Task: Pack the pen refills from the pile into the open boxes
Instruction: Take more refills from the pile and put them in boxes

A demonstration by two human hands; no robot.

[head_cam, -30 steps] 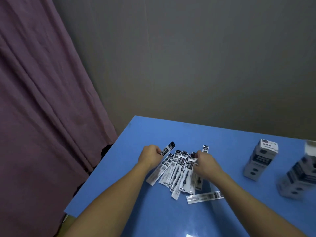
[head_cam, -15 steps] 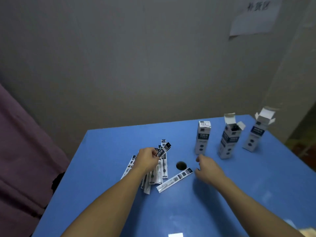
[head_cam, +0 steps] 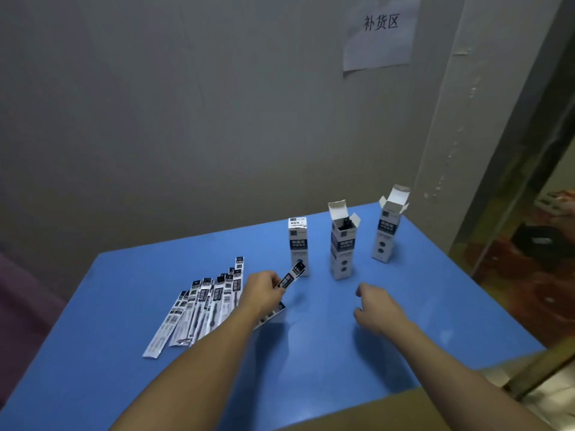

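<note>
My left hand pinched one refill above the tabletop, my right hand hung loosely curled and empty, and I judged the light middle box might tip if nudged.

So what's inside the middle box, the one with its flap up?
The middle box stands open, and dark ends of something poke up at its mouth, likely pen refills. The carton walls hide how many are inside and how deep they sit.
</note>
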